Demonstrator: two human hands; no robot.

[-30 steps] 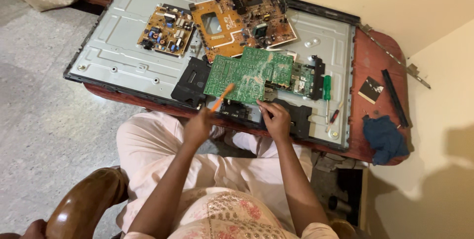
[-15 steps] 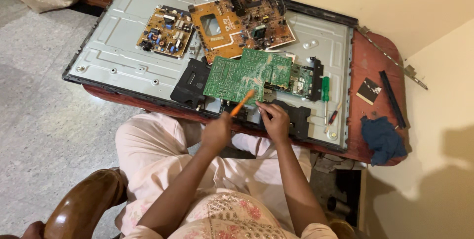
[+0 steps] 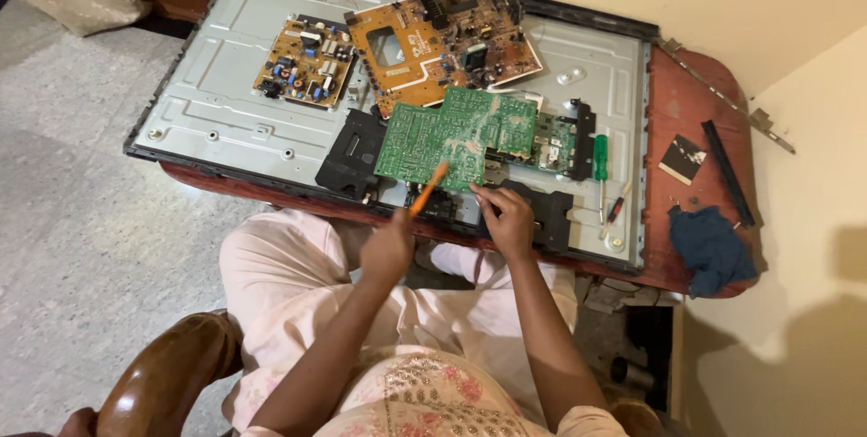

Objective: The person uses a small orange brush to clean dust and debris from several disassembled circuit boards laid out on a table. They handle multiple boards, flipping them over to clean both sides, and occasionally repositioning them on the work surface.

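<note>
Green circuit board lies at the middle of the frame, on the grey metal back panel of a flat screen, its near edge just above my hands. My left hand is closed in a fist around an orange-handled tool, which slants up and to the right so that its tip reaches the board's lower edge. My right hand sits just right of it, fingers curled and pressed together at the same lower edge, touching the board; whether they pinch anything small I cannot tell.

Beneath the board, black plastic brackets show at lower left and lower right. Above it an orange-brown circuit board with dark parts lies tilted, and a smaller brown board sits in the upper left of the panel. To the right of the green board lies a green-handled screwdriver, with a small red-handled one below it. Panel and boards rest on a red bench; at its right end are a dark blue cloth, a small black card and a long black strip. At the lower left of the frame a brown chair back shows beside my knee.
</note>
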